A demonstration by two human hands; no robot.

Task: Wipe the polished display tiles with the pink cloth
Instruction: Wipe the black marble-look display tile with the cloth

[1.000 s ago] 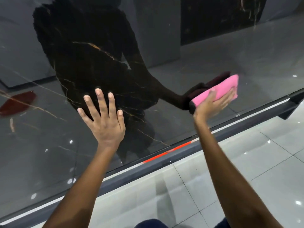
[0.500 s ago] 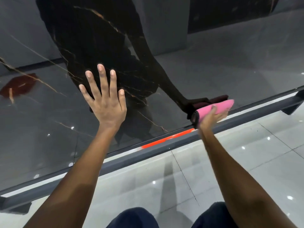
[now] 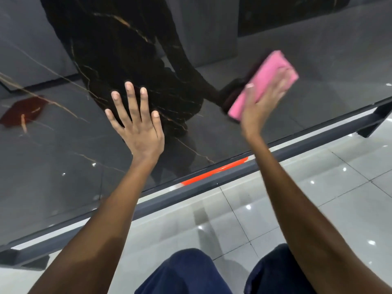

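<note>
The right hand (image 3: 261, 107) presses the folded pink cloth (image 3: 264, 84) flat against the dark marble display tile (image 3: 63, 145), fingers straight over it. The left hand (image 3: 137, 126) is spread flat on the gloss, and that's the risk: a bare palm likely leaves fresh prints. With no real grip, the cloth could slip off. Below, the grey rack rail (image 3: 212, 183) with its orange strip (image 3: 214, 171) bounds the stroke, white floor tiles (image 3: 318, 187) beyond
</note>
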